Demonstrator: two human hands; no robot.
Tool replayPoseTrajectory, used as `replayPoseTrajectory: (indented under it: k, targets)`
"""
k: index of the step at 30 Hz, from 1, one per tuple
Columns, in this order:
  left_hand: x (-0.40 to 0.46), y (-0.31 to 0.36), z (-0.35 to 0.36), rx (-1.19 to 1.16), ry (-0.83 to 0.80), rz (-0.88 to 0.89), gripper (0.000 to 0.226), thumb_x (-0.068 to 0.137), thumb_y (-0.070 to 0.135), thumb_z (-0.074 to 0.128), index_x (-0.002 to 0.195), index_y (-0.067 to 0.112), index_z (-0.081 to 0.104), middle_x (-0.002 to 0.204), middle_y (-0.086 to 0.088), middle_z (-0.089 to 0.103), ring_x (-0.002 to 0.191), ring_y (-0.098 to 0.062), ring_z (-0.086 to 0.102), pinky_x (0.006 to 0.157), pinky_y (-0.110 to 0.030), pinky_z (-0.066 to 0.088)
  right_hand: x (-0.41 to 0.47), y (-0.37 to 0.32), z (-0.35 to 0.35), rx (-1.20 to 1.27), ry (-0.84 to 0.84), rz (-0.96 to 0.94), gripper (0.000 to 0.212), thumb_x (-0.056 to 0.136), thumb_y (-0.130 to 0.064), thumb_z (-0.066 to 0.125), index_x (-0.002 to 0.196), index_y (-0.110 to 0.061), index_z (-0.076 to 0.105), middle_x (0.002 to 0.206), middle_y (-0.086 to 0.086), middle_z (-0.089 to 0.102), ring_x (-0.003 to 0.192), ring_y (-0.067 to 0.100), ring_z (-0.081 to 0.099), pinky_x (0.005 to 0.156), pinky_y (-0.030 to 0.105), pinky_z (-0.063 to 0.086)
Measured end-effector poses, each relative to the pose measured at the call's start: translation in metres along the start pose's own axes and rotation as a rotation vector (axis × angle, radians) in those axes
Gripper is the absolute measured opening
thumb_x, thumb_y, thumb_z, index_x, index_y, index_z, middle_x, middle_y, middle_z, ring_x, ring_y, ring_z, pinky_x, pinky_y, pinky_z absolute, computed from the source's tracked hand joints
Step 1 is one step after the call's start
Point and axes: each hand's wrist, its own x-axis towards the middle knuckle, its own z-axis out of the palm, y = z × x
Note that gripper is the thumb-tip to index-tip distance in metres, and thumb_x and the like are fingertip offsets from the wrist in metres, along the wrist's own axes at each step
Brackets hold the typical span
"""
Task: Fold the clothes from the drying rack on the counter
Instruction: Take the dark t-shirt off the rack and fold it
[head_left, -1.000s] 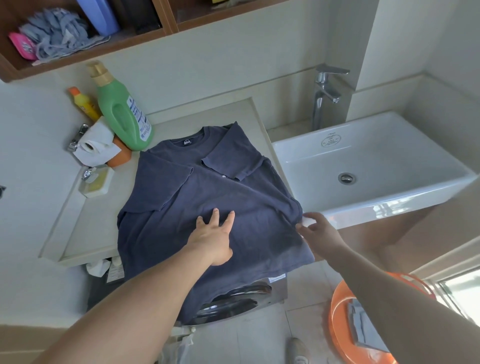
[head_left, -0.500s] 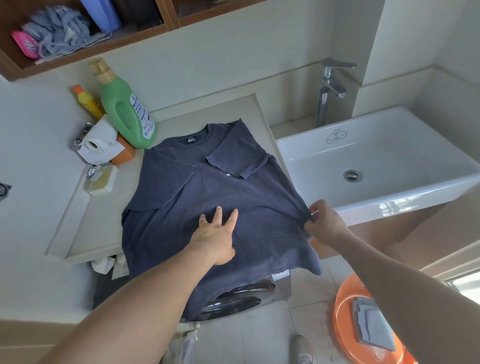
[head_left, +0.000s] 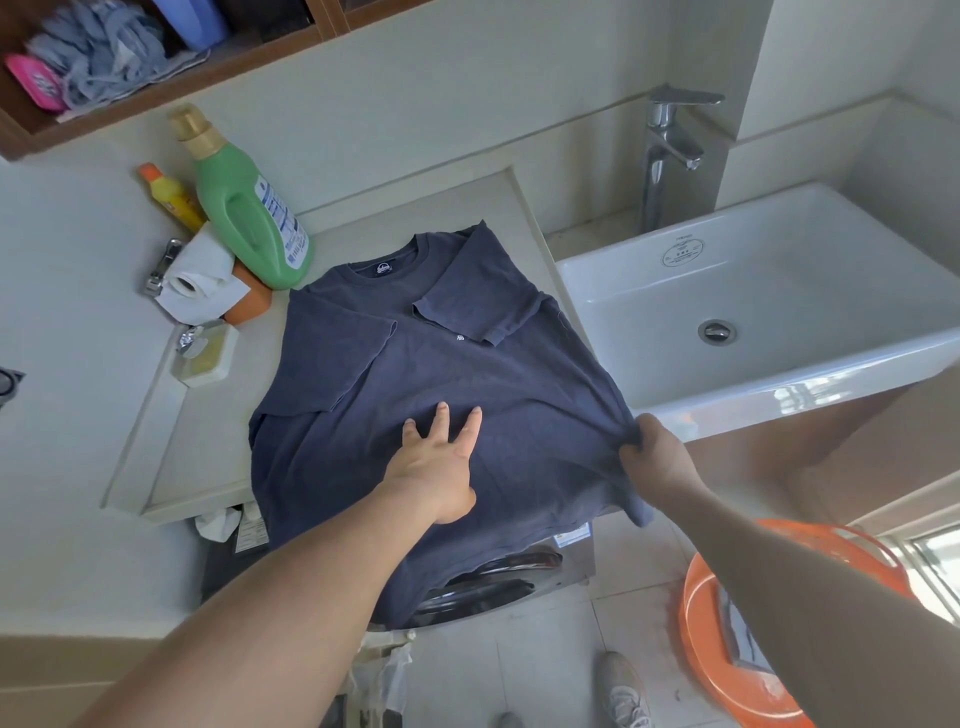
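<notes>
home laundry room | washing machine (head_left: 483, 587) | sink (head_left: 769, 312) | detergent bottle (head_left: 244, 208)

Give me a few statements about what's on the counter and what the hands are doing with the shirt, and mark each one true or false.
1. The left hand presses flat on the navy T-shirt. True.
2. The right hand rests open on the sink. False: it pinches the shirt's right edge.
3. Both sleeves are folded in over the shirt's body. True.
4. The green detergent bottle stands in the sink. False: it stands on the counter, left of the shirt.
5. The shirt's lower part hangs over the counter's front edge. True.
</notes>
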Motion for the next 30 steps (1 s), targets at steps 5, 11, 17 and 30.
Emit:
replayPoseTrajectory:
  k: [5, 11, 17, 30]
  targets:
    - [0.001, 0.000, 0.000, -0.007, -0.002, -0.003, 0.099, 0.096, 0.031, 0.055, 0.154, 0.046, -0.024, 0.168, 0.003, -0.025, 0.154, -0.046, -0.005, 0.111, -0.045, 0.041, -0.010, 0.007, -0.003, 0.045, -0.183, 0.012, 0.025, 0.082, -0.003, 0.059, 0.102, -0.012, 0.048, 0.088, 0.005, 0.059, 0.078, 0.024, 0.055, 0.061, 0.032, 0.040]
    - [0.001, 0.000, 0.001, -0.008, 0.000, -0.005, 0.100, 0.095, 0.030, 0.055, 0.154, 0.046, -0.024, 0.168, 0.004, -0.025, 0.154, -0.046, -0.004, 0.110, -0.046, 0.043, -0.008, 0.011, -0.010, -0.254, -0.131, 0.092, 0.014, 0.075, -0.014, 0.060, 0.083, -0.022, 0.051, 0.087, 0.004, 0.061, 0.078, 0.026, 0.059, 0.063, 0.032, 0.045]
    - [0.000, -0.001, -0.001, -0.026, -0.006, -0.005, 0.099, 0.094, 0.031, 0.055, 0.154, 0.048, -0.023, 0.168, 0.005, -0.023, 0.155, -0.044, -0.003, 0.112, -0.048, 0.041, -0.011, 0.005, -0.001, -0.298, 0.051, 0.036, 0.015, 0.081, -0.002, 0.049, 0.076, -0.016, 0.044, 0.094, 0.010, 0.047, 0.074, 0.036, 0.057, 0.067, 0.038, 0.049]
    - [-0.022, -0.042, 0.062, -0.352, 0.484, -0.101, 0.081, 0.094, 0.019, 0.058, 0.162, 0.023, 0.013, 0.170, 0.001, 0.004, 0.156, -0.026, 0.007, 0.110, -0.043, 0.045, -0.014, 0.012, 0.014, -0.049, -0.113, 0.181, 0.016, 0.091, -0.014, 0.051, 0.105, -0.007, 0.056, 0.087, 0.010, 0.063, 0.081, 0.032, 0.059, 0.067, 0.034, 0.041]
